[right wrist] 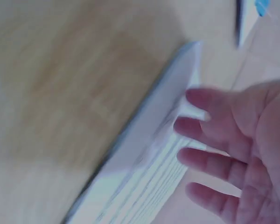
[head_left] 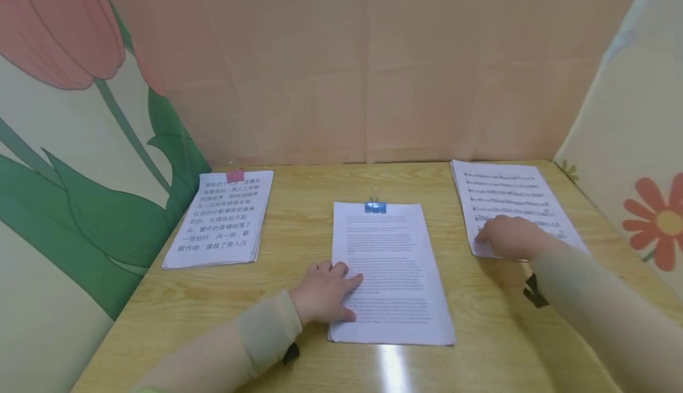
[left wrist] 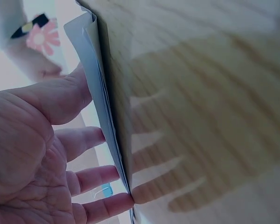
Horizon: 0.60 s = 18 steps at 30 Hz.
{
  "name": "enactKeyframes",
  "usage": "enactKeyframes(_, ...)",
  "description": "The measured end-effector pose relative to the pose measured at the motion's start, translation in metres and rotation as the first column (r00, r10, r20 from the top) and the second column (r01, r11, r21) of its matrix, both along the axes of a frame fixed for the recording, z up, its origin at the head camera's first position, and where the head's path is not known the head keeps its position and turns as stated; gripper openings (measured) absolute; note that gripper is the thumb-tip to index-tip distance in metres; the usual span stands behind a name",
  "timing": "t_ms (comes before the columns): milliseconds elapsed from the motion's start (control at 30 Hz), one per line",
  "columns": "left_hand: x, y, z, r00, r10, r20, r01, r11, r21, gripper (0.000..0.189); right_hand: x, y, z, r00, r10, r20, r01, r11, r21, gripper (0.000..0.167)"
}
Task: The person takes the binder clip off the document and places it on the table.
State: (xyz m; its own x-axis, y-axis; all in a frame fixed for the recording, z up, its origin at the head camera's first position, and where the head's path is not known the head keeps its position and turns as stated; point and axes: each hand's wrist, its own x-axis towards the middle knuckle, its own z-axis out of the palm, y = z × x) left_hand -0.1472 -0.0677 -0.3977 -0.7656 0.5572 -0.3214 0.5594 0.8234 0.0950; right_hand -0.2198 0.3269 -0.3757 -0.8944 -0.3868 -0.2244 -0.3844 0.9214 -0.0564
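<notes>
A stack of printed paper (head_left: 392, 298) with a blue binder clip (head_left: 376, 207) at its top lies mid-table. My left hand (head_left: 322, 295) rests at its left edge, fingers spread; in the left wrist view the thumb and fingertips touch the edge of the pages (left wrist: 95, 74). To the right is a stack of sheet music (head_left: 507, 192), seen also in the right wrist view as lined pages (right wrist: 135, 186). Over its near left corner is my right hand (head_left: 514, 237), its fingers apart and loosely extended in the right wrist view. Whether those fingertips touch the paper is unclear.
At the left lies another paper stack (head_left: 213, 221) with large printed characters and a pink binder clip (head_left: 235, 176). The wooden table (head_left: 299, 203) meets a plain pinkish backdrop (head_left: 331, 85) behind. Flower-patterned panels (head_left: 613, 162) stand at both sides.
</notes>
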Motion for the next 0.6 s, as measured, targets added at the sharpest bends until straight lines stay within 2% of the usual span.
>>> enactKeyframes(100,0.000,0.000,0.000,1.000,0.008,0.009,-0.008,1.000,0.002,0.078,-0.015,-0.020,0.008,1.000,-0.026,-0.012,0.025,0.999,-0.029,0.023)
enactKeyframes(200,0.000,0.000,0.000,1.000,0.006,0.005,-0.006,1.000,-0.001,0.078,-0.030,-0.045,0.007,0.997,-0.071,-0.009,0.069,0.993,-0.100,0.030)
enactKeyframes(300,0.000,0.000,-0.002,1.000,-0.011,-0.013,0.011,1.000,-0.005,0.078,-0.041,-0.067,0.003,0.996,-0.087,0.019,0.089,0.984,-0.157,0.038)
enactKeyframes(400,-0.001,-0.001,-0.004,0.999,-0.030,-0.033,0.030,0.999,-0.011,0.079,-0.051,-0.085,-0.004,0.995,-0.090,0.038,0.095,0.982,-0.165,0.045)
enactKeyframes(600,0.000,-0.002,-0.007,0.998,-0.046,-0.045,0.045,0.999,-0.010,0.080,-0.068,-0.107,-0.018,0.982,-0.154,0.105,0.170,0.973,-0.159,0.047)
